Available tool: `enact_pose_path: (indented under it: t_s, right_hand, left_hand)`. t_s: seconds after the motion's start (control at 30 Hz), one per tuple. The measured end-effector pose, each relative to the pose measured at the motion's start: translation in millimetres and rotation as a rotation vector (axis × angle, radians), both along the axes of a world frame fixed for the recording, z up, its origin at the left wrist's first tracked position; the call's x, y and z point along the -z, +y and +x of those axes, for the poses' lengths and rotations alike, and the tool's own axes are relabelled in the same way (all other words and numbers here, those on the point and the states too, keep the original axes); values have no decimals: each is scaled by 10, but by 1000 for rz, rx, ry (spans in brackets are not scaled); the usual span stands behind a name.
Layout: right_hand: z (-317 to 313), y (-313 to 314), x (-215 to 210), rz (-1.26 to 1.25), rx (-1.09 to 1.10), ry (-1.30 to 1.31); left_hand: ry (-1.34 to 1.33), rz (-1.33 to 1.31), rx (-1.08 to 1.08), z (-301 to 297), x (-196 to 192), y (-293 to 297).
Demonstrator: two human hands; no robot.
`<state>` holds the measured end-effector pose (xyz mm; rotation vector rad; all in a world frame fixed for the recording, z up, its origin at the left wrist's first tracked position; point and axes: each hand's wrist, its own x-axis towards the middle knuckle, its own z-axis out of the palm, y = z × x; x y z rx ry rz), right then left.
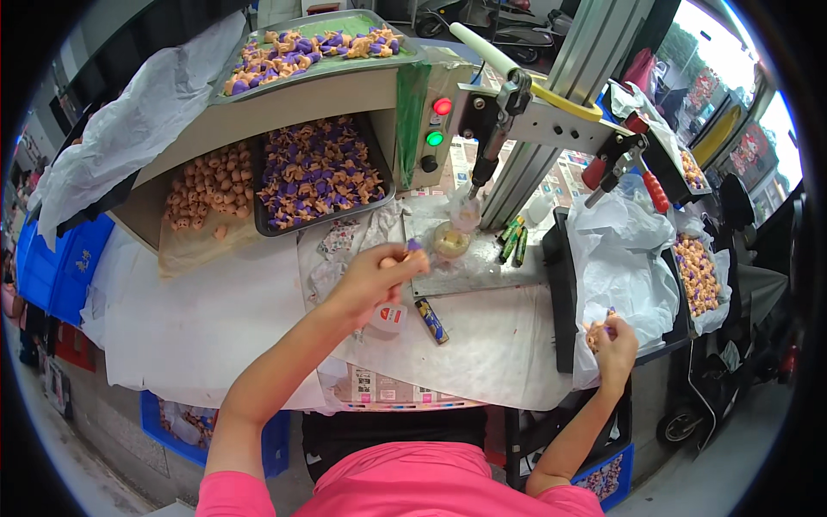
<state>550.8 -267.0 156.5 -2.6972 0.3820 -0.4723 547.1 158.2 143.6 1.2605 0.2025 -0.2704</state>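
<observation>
My left hand [372, 277] is raised over the middle of the table, its fingers closed on a small peach-and-purple doll part [417, 257]. A round peach piece seems tucked in the palm, partly hidden. To the right, my right hand [615, 346] pinches a small peach figure [594, 336] over the near edge of a black bin [564, 293] lined with white plastic. Ahead of my left hand stands a small round jar [451, 241] on a metal plate. A clear bottle [388, 319] with a red-and-white label and a dark blue tube [432, 321] lie below that hand.
A black tray [379, 194] of peach-and-purple pieces and a heap of round peach heads [211, 185] fill the shelf. Another tray [405, 53] sits on top. A metal press column [525, 181] with clamps rises behind the plate, beside green tubes [514, 241].
</observation>
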Motion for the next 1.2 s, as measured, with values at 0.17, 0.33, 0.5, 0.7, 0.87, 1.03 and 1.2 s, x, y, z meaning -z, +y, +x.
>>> enact_pose_path:
  t_s: [0.17,0.33,0.5,0.7,0.87,1.03,1.2]
  right_hand:
    - [-88,332,-137,4,-222,-269]
    - [-215,970,-479,79,-446,-322]
    - [-140,1461,-703,233,-715,-363]
    - [818,2269,-1330,143,-805,-1053]
    - [1596,2561,-1992,569,-878,-451]
    - [1014,2581,-2207,1163,-1283,-724]
    - [642,2337,-1184,760,-1357,-1066]
  left_hand:
    - [-94,154,-65,629,293,-425]
    - [-422,356,-303,911,735,-681]
    - [-492,481,-283,825,606,-767]
    - [-553,632,-273,818,568,-749]
    - [-544,621,-271,894,572,-853]
    - [-529,582,-280,893,729,-712]
    - [-365,233,-139,662,537,-518]
